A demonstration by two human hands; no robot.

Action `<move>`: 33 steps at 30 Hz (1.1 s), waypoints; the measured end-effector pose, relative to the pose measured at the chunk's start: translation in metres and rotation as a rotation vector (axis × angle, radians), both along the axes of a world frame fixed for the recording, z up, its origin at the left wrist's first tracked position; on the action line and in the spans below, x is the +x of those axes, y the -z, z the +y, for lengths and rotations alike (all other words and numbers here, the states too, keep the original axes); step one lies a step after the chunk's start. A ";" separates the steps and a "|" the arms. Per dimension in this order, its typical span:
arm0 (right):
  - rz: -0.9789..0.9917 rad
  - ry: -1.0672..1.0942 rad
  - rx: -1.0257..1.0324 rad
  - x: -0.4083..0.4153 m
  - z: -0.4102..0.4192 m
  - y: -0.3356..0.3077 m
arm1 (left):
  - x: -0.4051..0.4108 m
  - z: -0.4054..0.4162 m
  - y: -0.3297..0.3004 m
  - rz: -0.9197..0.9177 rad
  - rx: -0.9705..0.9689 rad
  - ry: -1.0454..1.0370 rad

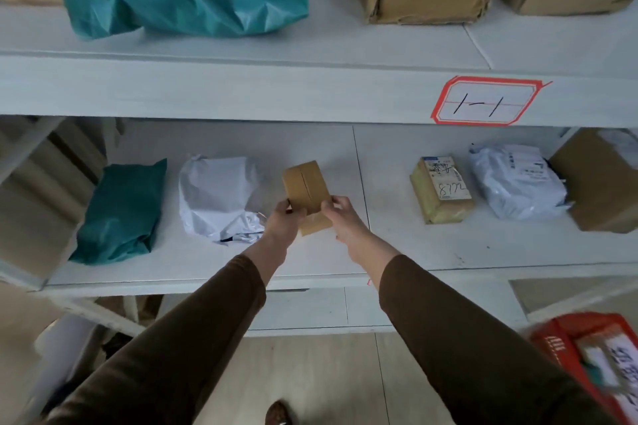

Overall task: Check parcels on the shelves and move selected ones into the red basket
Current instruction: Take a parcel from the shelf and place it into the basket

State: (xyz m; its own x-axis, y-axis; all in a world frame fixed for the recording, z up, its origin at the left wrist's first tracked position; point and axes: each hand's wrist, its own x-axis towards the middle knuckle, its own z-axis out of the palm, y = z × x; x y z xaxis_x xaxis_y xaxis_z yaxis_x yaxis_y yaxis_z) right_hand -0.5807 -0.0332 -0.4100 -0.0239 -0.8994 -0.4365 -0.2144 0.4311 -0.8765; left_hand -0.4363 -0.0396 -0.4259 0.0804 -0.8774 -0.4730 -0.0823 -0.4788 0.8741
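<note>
Both hands on the small brown box (305,188), over the middle shelf (397,245). My left hand (284,217) grips its left edge, fingers curled round; my right hand (340,214) pinches its right edge. White bag (219,195) just left, teal bag (122,210) beyond. Labelled parcel (442,190) sits well right. Red basket (587,352) at lower right, blurred.

A red-bordered sticker (486,101) on the front edge of the upper shelf (241,90) is marked "1-1" by hand. On the lower shelf, toward its right end, a small taped box (440,188) bears a printed label on which "8772" is handwritten, the last digits being unclear. Print on the white bag (518,181) beside it and on the red basket (587,355) cannot be read.
</note>
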 end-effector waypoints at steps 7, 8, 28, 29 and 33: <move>-0.218 0.175 -0.099 -0.024 0.095 -0.014 | -0.016 0.090 -0.025 0.135 -0.192 0.003; -0.257 0.195 -0.076 -0.027 0.108 -0.016 | -0.017 0.103 -0.029 0.130 -0.213 0.012; -0.633 0.158 0.150 -0.069 0.198 -0.055 | 0.000 0.195 -0.089 0.036 -0.473 0.318; -0.580 0.156 0.072 -0.064 0.198 -0.057 | 0.003 0.194 -0.087 0.054 -0.462 0.312; -0.215 0.008 -0.339 -0.046 0.208 -0.064 | 0.004 0.202 -0.088 0.199 -0.444 0.304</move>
State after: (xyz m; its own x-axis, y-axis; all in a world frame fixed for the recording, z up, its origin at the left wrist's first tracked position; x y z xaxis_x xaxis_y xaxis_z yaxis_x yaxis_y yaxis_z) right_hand -0.6263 0.1751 -0.3464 0.0278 -0.9934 -0.1112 -0.0081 0.1110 -0.9938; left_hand -0.4326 0.1619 -0.3384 -0.2599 -0.9651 -0.0337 0.0278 -0.0423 0.9987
